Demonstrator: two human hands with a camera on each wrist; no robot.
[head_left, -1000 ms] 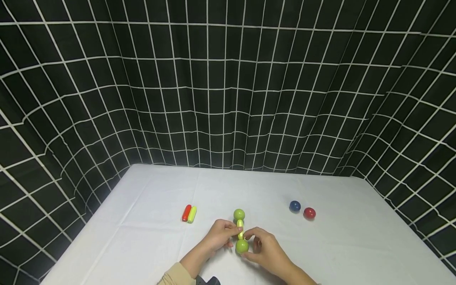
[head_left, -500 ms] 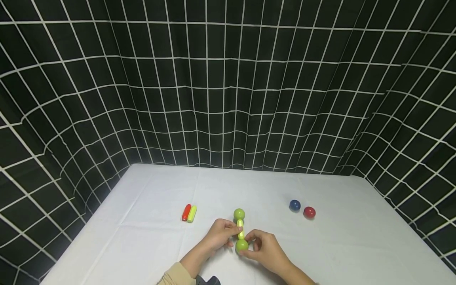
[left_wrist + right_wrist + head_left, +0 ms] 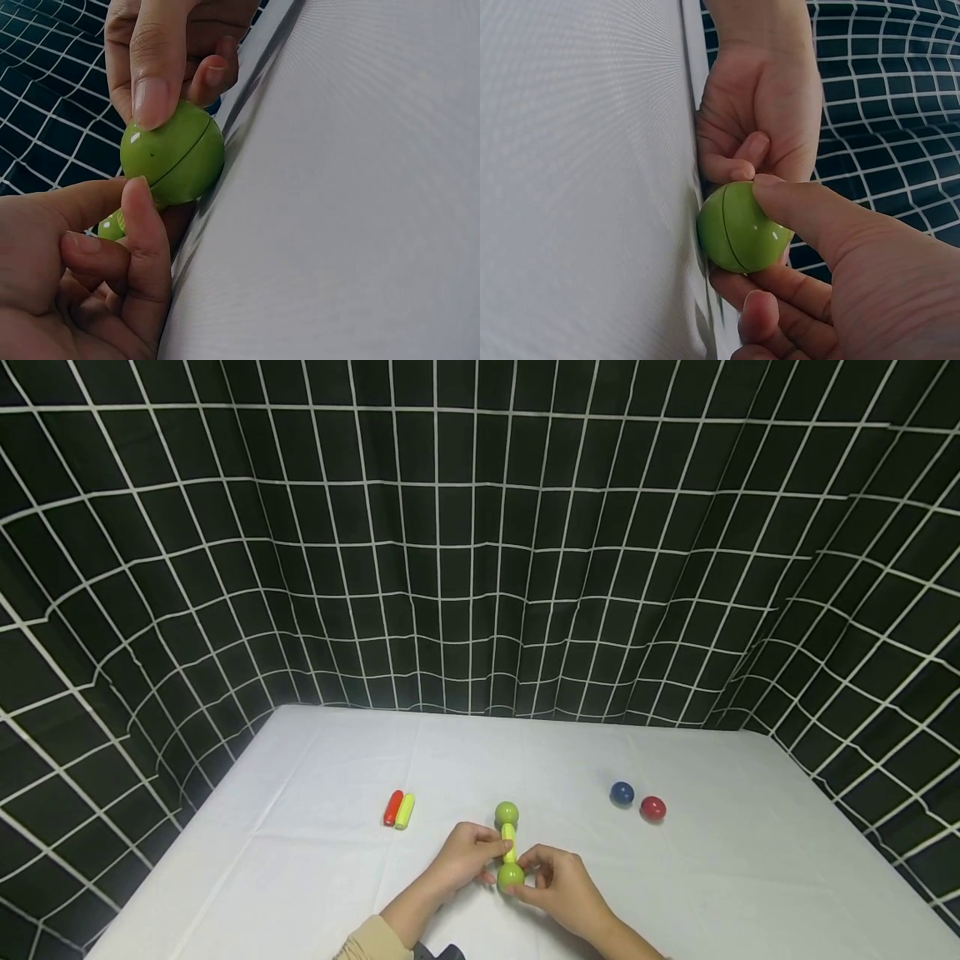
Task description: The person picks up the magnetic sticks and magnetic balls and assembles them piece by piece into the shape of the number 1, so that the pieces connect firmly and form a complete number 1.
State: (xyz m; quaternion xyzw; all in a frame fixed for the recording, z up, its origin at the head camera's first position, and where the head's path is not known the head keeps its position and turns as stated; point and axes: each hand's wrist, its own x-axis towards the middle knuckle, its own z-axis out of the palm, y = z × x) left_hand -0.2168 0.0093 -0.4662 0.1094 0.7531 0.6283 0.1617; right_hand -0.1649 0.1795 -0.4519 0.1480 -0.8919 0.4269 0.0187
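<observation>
Two glossy green balls lie in line with a yellow stick between them, like a small dumbbell on the white cloth. My left hand pinches the stick from the left. From the right, my right hand grips the near green ball between thumb and fingers. The far green ball is untouched. In the left wrist view, a thin dark seam runs across the near ball, and the right thumb presses on it. The joint between ball and stick is partly hidden by fingers.
A red stick and another yellow stick lie side by side to the left. A blue ball and a red ball rest on the right. Black curtains with white grid lines surround the white-covered table.
My right thumb has slid slightly left over the near green ball. The dumbbell shape has shifted a touch to the right in view. The loose sticks and other balls stay put.
</observation>
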